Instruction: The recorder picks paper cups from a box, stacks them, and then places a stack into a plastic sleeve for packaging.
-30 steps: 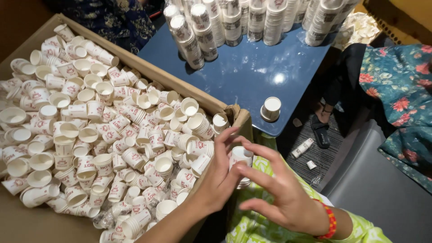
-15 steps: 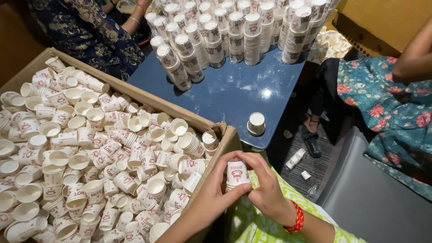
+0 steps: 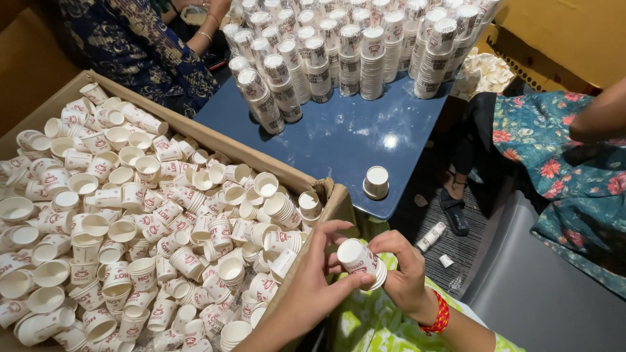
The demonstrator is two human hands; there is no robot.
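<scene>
White paper, printed in red, makes up the small cup (image 3: 360, 261) held between both hands just above the person's lap, its closed base turned up toward the camera. The left hand (image 3: 324, 277) pinches it from the near side, thumb along the cup's wall and fingers (image 3: 339, 226) curled over the top. The right hand (image 3: 402, 270) grips the other side, fingers wrapped around the rim end; a red beaded bracelet (image 3: 440, 315) sits on that wrist. Just to the left, a wide cardboard box (image 3: 215, 140) holds a loose heap of the same cups (image 3: 130, 221). Beyond it, a dark blue surface (image 3: 332, 146) carries one upturned cup (image 3: 376, 182) near its front edge and tall stacked columns of cups (image 3: 352, 52) at the back. Other people in patterned clothing sit around it.
</scene>
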